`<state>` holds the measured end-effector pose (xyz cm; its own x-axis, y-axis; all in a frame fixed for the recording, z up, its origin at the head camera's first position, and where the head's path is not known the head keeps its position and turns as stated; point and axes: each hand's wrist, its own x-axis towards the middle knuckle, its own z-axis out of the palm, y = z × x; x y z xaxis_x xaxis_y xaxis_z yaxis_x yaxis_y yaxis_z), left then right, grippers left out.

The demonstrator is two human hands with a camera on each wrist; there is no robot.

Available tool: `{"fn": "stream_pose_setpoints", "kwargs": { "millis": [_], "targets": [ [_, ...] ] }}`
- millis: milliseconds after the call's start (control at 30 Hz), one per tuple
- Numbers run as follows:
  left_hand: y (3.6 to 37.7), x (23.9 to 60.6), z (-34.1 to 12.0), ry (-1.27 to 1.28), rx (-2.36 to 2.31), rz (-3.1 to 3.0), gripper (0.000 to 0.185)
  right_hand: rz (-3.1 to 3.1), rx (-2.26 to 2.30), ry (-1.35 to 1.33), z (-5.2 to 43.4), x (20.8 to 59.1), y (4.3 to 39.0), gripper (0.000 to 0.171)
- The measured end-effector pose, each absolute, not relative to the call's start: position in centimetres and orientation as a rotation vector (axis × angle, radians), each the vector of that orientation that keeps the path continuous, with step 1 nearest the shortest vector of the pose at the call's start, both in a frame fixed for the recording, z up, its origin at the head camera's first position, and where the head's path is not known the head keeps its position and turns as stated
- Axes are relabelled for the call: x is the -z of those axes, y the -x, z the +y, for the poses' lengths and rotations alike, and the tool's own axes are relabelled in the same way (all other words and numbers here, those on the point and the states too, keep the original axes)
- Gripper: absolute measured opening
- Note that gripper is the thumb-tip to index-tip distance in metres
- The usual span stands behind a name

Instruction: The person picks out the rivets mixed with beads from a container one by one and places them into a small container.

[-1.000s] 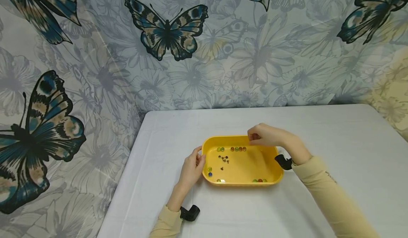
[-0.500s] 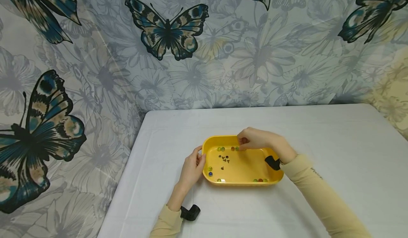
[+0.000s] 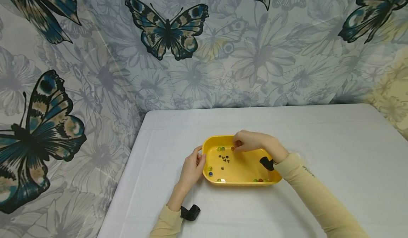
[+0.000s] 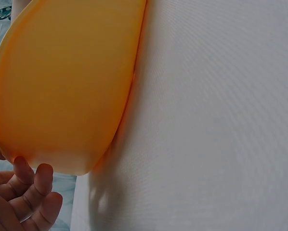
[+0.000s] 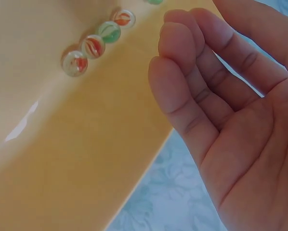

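The right hand (image 3: 251, 141) has slid leftward along the far rim of the shallow yellow plastic tray (image 3: 242, 183), now covering the row of orange glass marbles (image 5: 92, 45) there; its fingers (image 5: 182, 72) are loosely curved, gripping nothing visible. The left hand (image 3: 192, 167) still holds the tray's left edge on the white tabletop (image 3: 334, 139). Roughly eleven marbles show, and several dark bits (image 3: 224, 158).

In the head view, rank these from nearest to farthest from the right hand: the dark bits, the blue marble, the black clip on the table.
From the right hand:
1. Dark bits, tray middle-left.
2. Blue marble, tray's near-left corner.
3. Black clip, on the table by the left sleeve.
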<state>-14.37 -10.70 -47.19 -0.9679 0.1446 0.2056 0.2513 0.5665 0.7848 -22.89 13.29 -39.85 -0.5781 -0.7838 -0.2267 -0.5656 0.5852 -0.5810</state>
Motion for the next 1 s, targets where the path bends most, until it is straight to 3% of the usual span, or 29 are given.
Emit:
{"fn": "stream_pose_setpoints", "kwargs": {
  "millis": [200, 1000],
  "targets": [
    [14.4, 47.3, -10.7, 0.326, 1.363, -2.69, 0.036, 2.316, 0.62, 1.05, 12.6, 40.5, 22.9, 0.011],
    [14.5, 47.4, -10.8, 0.339, 1.319, -2.683, 0.035, 2.235, 0.627, 1.069, 10.9, 42.6, 22.9, 0.018]
  ]
}}
